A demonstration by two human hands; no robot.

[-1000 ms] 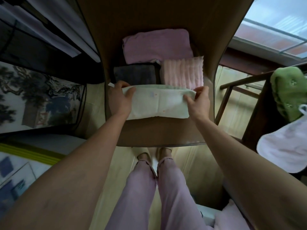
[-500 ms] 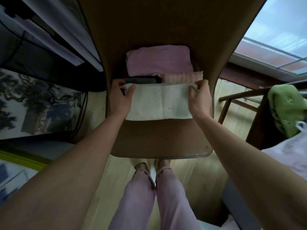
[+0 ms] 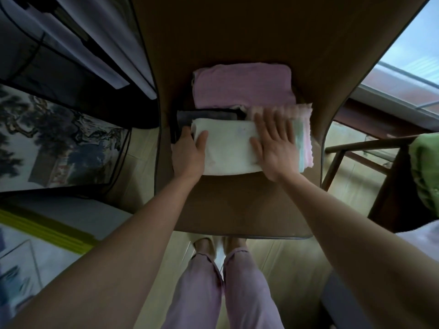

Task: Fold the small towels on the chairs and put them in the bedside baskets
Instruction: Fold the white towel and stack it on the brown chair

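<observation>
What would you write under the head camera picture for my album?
Two hands, left hand and right hand, press a white towel flat on a brown chair.

A landscape painting [image 3: 59, 143] leans left of pink-trousered legs [image 3: 223, 288].

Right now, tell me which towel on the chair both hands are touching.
The pale white towel at the front; the mauve, dark grey and pink ribbed towels lie behind.

Four folded small cloth towels on one brown chair seat [image 3: 237, 210]: mauve [image 3: 244, 86] at 12 o'clock, dark grey [image 3: 204, 114] at 10, ribbed pink [image 3: 304, 129] at 2, pale white-green [image 3: 228, 150] central. Two bare hands.
</observation>
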